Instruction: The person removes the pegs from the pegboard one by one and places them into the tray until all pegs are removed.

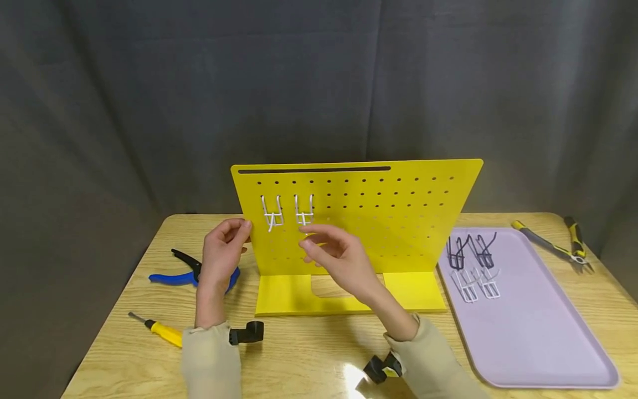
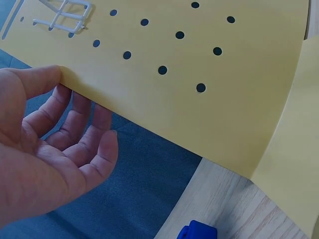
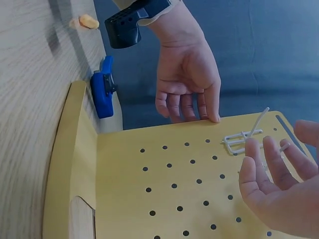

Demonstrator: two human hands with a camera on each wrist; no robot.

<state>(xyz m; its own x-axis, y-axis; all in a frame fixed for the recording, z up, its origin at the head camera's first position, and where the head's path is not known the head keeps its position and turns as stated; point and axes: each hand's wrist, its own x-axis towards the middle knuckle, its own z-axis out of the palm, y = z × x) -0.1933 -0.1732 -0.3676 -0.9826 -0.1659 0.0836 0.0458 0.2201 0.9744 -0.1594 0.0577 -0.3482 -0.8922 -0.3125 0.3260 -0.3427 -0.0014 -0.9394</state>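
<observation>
A yellow pegboard (image 1: pixel 369 244) stands upright on its folded base. Two white wire hooks hang side by side near its upper left: the outer hook (image 1: pixel 273 214) and the inner hook (image 1: pixel 304 214). My left hand (image 1: pixel 224 249) pinches the board's left edge, thumb on the front and fingers behind, as the left wrist view also shows. Just below and in front of the inner hook is my right hand (image 1: pixel 344 257), its fingers loosely bent and spread, with nothing gripped. Whether a fingertip touches the hook's tip, I cannot tell.
At right, a lilac tray (image 1: pixel 538 343) bears black wire hooks (image 1: pixel 456 263) and white wire hooks (image 1: pixel 467 293). Beyond it lie pliers (image 1: pixel 548 244) and another yellow-black handled tool (image 1: pixel 575 235). Blue-handled cutters (image 1: pixel 171 279) and a yellow screwdriver (image 1: pixel 164 332) lie at left.
</observation>
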